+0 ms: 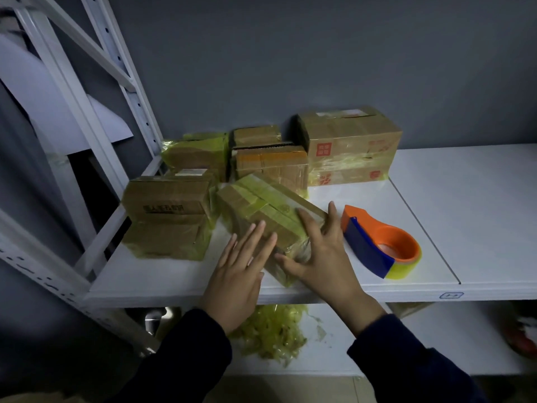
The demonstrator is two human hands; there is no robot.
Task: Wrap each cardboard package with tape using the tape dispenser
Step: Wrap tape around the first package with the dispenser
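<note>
Cardboard package [261,212], banded in glossy yellowish tape, lies diagonally at the white shelf [436,205] front edge; left hand [242,267] and right hand [322,253] press it with fingers spread; tape dispenser [380,242] just beside

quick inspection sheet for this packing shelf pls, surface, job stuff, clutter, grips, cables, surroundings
surface: white shelf board, with a seam line right of the dispenser
job's things: package lying at an angle, covered in yellowish tape; orange and blue tape dispenser on the board to its right, untouched; more taped boxes behind and to the left
clutter: wad of loose yellow tape on the lower shelf
grips: left hand has straight fingers resting on the package top; right hand is spread over its near right corner
cables: nothing seen
surroundings: white rack upright, grey wall
</note>
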